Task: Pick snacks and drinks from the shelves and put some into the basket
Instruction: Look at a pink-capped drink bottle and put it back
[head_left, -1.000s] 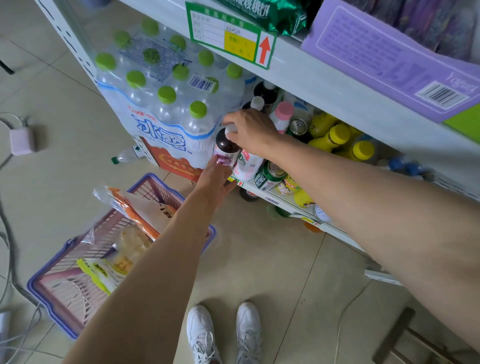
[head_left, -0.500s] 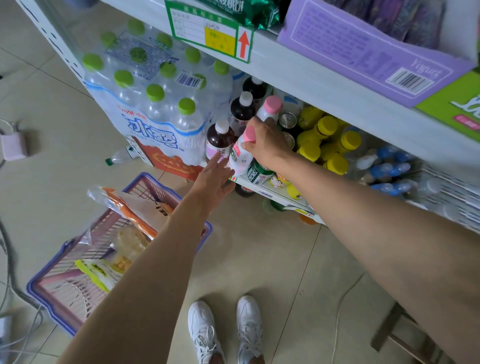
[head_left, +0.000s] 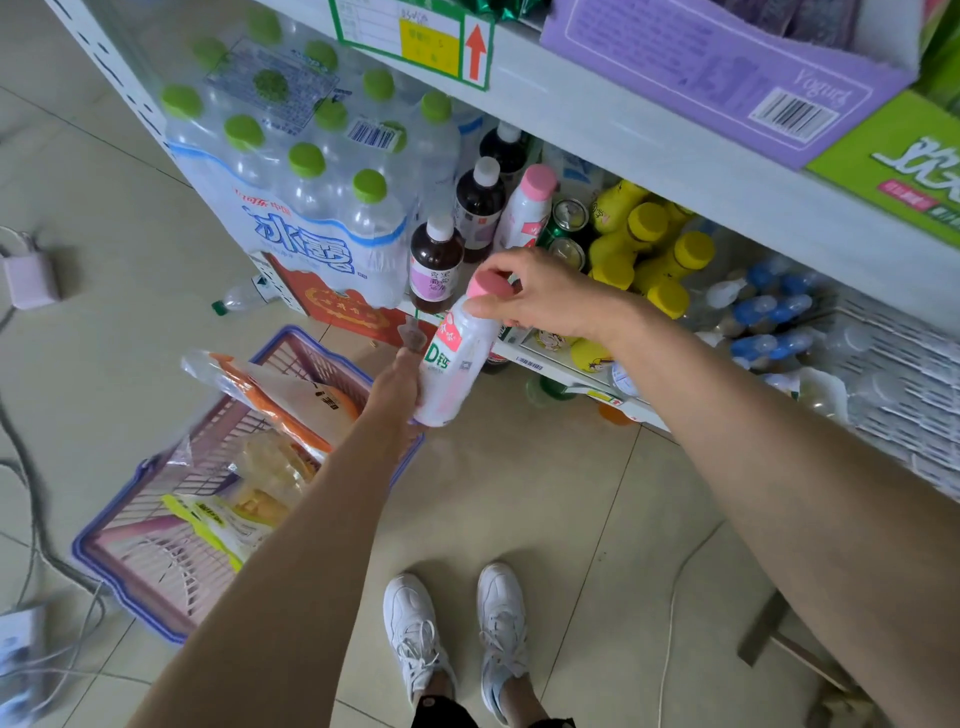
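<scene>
My right hand (head_left: 545, 296) pinches the pink cap of a white drink bottle (head_left: 451, 364), which hangs tilted in the air in front of the low shelf (head_left: 550, 358). My left hand (head_left: 397, 384) is against the bottle's lower side; how its fingers lie is hidden behind the bottle. The purple-rimmed pink basket (head_left: 130, 597) sits on the floor to the lower left. It holds an orange snack bag (head_left: 280, 410) and a yellow-green packet (head_left: 208, 519). Dark bottles (head_left: 435, 265), another pink-capped bottle (head_left: 524, 208), cans and yellow bottles (head_left: 644, 249) stand on the shelf.
A shrink-wrapped pack of green-capped water bottles (head_left: 291, 171) stands left of the drinks. Purple and green cartons (head_left: 727, 67) sit on the shelf above. Cables and a charger (head_left: 28, 275) lie on the tiled floor at left. A wooden stool leg (head_left: 763, 629) is at lower right.
My right hand lifted the pink-capped white bottle off the shelf and drew it out toward me. My left hand came up against the bottle's lower side.
</scene>
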